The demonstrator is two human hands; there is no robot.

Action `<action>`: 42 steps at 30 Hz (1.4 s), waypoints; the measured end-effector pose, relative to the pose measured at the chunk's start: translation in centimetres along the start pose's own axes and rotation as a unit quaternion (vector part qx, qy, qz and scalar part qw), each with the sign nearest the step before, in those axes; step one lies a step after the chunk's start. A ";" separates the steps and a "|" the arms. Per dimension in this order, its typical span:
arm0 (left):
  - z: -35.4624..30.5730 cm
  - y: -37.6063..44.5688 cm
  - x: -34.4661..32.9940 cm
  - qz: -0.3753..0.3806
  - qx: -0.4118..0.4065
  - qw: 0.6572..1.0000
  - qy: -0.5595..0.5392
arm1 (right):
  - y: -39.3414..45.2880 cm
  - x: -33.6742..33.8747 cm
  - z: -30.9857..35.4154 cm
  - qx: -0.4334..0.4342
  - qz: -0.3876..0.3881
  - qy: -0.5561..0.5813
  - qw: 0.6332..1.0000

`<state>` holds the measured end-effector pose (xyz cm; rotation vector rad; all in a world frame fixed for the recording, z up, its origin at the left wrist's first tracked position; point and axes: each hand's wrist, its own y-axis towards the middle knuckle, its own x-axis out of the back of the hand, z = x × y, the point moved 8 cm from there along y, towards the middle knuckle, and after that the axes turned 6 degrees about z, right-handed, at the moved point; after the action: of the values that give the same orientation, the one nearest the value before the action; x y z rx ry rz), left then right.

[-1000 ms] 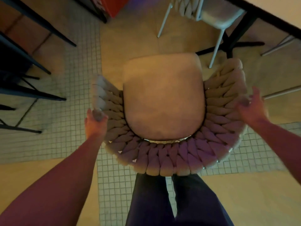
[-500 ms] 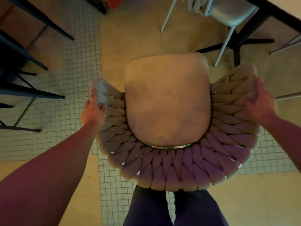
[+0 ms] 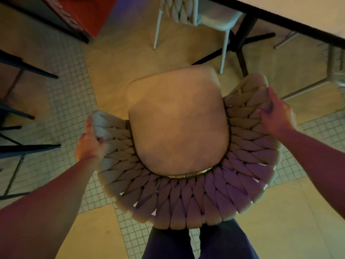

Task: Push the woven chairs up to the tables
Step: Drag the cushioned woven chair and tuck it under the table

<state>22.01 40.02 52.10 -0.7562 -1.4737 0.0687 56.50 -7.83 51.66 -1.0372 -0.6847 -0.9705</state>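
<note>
While both hands grip the woven chair (image 3: pixel 186 199) | left hand (image 3: pixel 89 144), right hand (image 3: pixel 276 116) | table (image 3: pixel 298 14) ahead-right, bare floor between.

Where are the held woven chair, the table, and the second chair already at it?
woven chair (image 3: pixel 177 124), head view, middle of its seat cushion.
table (image 3: pixel 298 10), head view, bare tabletop near the dark edge.
second chair (image 3: pixel 220 19), head view, its pale seat under the table.

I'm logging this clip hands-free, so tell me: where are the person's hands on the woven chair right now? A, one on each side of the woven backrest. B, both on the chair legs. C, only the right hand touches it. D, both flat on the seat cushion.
A: the left hand grips the woven backrest's left end and the right hand its right end; the seat cushion is untouched.
</note>
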 end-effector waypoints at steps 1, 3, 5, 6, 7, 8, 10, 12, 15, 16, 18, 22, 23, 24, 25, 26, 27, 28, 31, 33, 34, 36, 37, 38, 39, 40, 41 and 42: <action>-0.6 0.5 0.2 0.002 -0.009 1.000 0.005 | -0.3 0.2 -0.4 -0.007 -0.006 0.005 1.000; -1.8 1.4 0.5 0.006 -0.029 0.999 0.012 | -1.0 0.5 -1.3 -0.017 -0.016 0.017 1.000; -2.9 2.3 0.8 0.007 -0.049 0.999 0.022 | -1.9 0.5 -2.1 -0.027 -0.021 0.031 0.999; -3.4 2.7 1.0 0.006 -0.058 0.998 0.031 | -2.3 0.5 -2.6 -0.036 -0.025 0.039 0.998; -4.0 3.1 1.1 0.003 -0.065 0.997 0.042 | -2.7 0.4 -3.2 -0.048 -0.028 0.047 0.997; -4.6 3.5 1.3 0.001 -0.072 0.996 0.050 | -3.1 0.4 -3.7 -0.058 -0.032 0.055 0.996; -5.9 4.3 1.5 -0.001 -0.087 0.994 0.062 | -3.7 0.4 -4.6 -0.071 -0.041 0.064 0.995; -7.3 5.0 1.7 -0.002 -0.101 0.992 0.070 | -4.4 0.5 -5.5 -0.084 -0.055 0.068 0.993; -9.9 5.9 1.9 0.000 -0.120 0.990 0.078 | -5.2 0.8 -7.0 -0.109 -0.074 0.079 0.988; -10.7 6.1 2.1 -0.001 -0.124 0.989 0.079 | -5.5 0.7 -7.4 -0.117 -0.074 0.081 0.987; -12.8 6.5 2.1 0.003 -0.145 0.986 0.082 | -6.1 1.0 -8.5 -0.140 -0.082 0.084 0.983; -17.1 7.0 2.5 0.006 -0.181 0.979 0.088 | -7.1 1.2 -10.5 -0.173 -0.104 0.095 0.975; -18.0 7.1 2.5 0.005 -0.189 0.978 0.088 | -7.3 1.3 -10.9 -0.181 -0.108 0.101 0.972; -19.0 7.3 2.5 0.006 -0.199 0.976 0.090 | -7.4 1.4 -11.4 -0.189 -0.111 0.106 0.970; -19.8 7.4 2.6 0.008 -0.207 0.974 0.092 | -7.4 1.4 -11.6 -0.195 -0.111 0.112 0.968; -20.8 7.6 2.6 0.010 -0.215 0.972 0.097 | -7.5 1.5 -12.0 -0.204 -0.112 0.115 0.966; -21.7 7.8 2.6 0.011 -0.221 0.970 0.103 | -7.6 1.7 -12.3 -0.213 -0.115 0.115 0.964; -22.6 8.0 2.7 0.011 -0.223 0.969 0.108 | -7.6 1.9 -12.6 -0.220 -0.117 0.113 0.962; -25.2 8.5 2.7 0.011 -0.232 0.965 0.125 | -7.7 2.2 -13.3 -0.227 -0.120 0.108 0.960; -26.9 8.7 2.6 0.013 -0.241 0.961 0.135 | -7.8 2.4 -13.8 -0.235 -0.123 0.110 0.958; -27.6 8.8 2.5 0.015 -0.245 0.960 0.137 | -7.8 2.5 -14.1 -0.242 -0.124 0.113 0.956; -28.5 9.0 2.5 0.016 -0.247 0.959 0.137 | -7.8 2.6 -14.3 -0.247 -0.122 0.119 0.954; -28.7 9.1 2.6 0.017 -0.246 0.960 0.136 | -7.8 2.6 -14.4 -0.248 -0.120 0.124 0.953; -28.7 9.1 2.6 0.018 -0.244 0.960 0.136 | -7.8 2.7 -14.4 -0.249 -0.119 0.129 0.952; -28.7 9.2 2.6 0.020 -0.243 0.960 0.135 | -7.8 2.7 -14.3 -0.250 -0.120 0.132 0.952; -28.7 9.2 2.6 0.020 -0.245 0.960 0.134 | -7.8 2.7 -14.3 -0.249 -0.121 0.133 0.952; -28.6 9.2 2.6 0.020 -0.248 0.959 0.134 | -7.8 2.7 -14.3 -0.246 -0.121 0.132 0.952; -28.6 9.2 2.5 0.021 -0.249 0.959 0.134 | -7.8 2.7 -14.3 -0.244 -0.120 0.129 0.954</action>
<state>51.97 36.52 52.14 -1.1544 -1.2237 -0.3745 51.03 -23.36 51.56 -1.2415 -0.3608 -1.5095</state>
